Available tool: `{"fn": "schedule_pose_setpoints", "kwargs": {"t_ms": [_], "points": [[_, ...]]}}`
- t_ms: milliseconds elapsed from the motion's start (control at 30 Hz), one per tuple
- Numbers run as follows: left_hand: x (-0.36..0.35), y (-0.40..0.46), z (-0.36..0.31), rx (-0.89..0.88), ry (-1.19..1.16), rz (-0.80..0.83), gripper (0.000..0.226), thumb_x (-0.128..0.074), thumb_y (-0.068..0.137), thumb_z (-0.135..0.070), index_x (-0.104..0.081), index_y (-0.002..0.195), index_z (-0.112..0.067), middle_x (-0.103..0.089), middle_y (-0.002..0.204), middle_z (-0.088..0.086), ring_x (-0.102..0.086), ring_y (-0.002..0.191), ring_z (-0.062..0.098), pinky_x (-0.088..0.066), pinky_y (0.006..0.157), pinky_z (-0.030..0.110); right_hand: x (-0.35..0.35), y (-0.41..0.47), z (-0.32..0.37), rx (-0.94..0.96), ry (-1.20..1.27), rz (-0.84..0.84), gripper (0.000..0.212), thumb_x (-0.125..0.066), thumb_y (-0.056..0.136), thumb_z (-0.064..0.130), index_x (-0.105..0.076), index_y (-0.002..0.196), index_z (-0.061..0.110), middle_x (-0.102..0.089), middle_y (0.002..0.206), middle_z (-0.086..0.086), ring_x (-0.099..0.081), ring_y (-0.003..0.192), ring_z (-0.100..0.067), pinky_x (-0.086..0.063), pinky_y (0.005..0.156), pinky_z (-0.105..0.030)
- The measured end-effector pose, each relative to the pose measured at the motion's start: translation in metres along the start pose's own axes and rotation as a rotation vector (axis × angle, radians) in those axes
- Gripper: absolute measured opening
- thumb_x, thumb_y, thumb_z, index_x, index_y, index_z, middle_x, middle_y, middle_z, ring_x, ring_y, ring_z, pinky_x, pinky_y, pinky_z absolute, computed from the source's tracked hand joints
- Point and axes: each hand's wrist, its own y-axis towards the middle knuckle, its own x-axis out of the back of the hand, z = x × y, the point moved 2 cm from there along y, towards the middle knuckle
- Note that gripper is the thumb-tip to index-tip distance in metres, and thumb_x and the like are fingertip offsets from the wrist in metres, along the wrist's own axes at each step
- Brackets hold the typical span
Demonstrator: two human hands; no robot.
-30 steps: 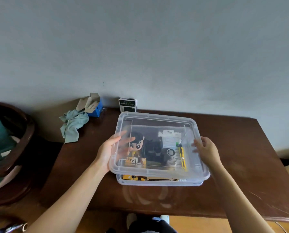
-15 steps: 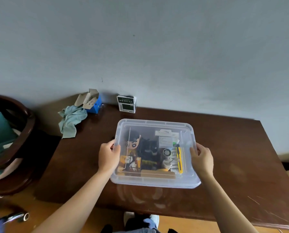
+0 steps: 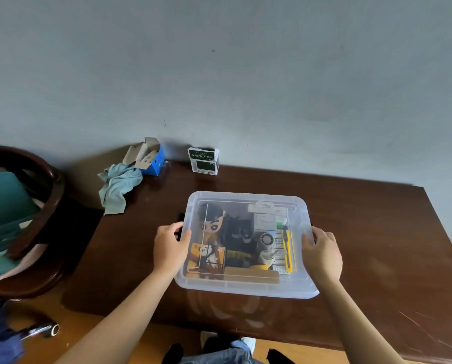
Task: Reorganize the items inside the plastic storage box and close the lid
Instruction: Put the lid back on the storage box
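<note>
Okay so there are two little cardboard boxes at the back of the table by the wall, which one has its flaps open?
The blue box, the one beside the teal cloth. Its cardboard flaps stand open, while the green-and-white box has none raised.

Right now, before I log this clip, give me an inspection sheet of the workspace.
Surface: dark wooden table, scratched near the right front edge.
Job's things: clear storage box with lid laid on top; figurine and yellow utility knife visible inside.
Clutter: teal cloth, open blue carton, small green-and-white box at the back.
Hands: left hand and right hand grip the lid's side edges.
Cables: nothing seen.
Surroundings: grey wall, dark wooden chair at left.
</note>
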Motion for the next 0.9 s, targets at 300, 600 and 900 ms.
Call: {"fn": "schedule_pose_setpoints", "kwargs": {"t_ms": [300,600,900], "points": [[-0.005,0.009,0.005,0.045,-0.019,0.059,0.031,-0.056,0.094,-0.027,-0.060,0.123,-0.015,-0.063,0.119,0.004,-0.061,0.102,0.018,-0.053,0.081,0.031,-0.003,0.007,-0.009,-0.019,0.110,0.048,0.025,-0.053,0.091,0.031,-0.062,0.112,0.021,-0.060,0.099,0.005,-0.055,0.080,-0.013,-0.039,0.063,-0.027],[-0.009,0.046,-0.006,0.030,0.134,0.116,0.038,-0.046,0.096,-0.044,-0.052,0.120,-0.016,-0.059,0.084,-0.007,-0.055,0.070,0.006,-0.037,0.053,0.021,-0.007,0.064,-0.001,-0.183,0.092,0.140,0.039,-0.056,0.087,0.050,-0.057,0.091,0.011,-0.059,0.083,0.000,-0.056,0.075,-0.018,-0.043,0.060,-0.030],[-0.018,0.098,-0.026,0.102,0.109,0.131,0.031,-0.053,0.094,-0.040,-0.060,0.079,-0.014,-0.059,0.071,-0.001,-0.056,0.073,0.020,-0.041,0.061,0.029,-0.020,0.081,0.012,-0.246,0.288,0.158,0.037,-0.055,0.089,0.049,-0.065,0.082,0.015,-0.059,0.068,0.007,-0.050,0.060,-0.008,-0.037,0.051,-0.025]]}}
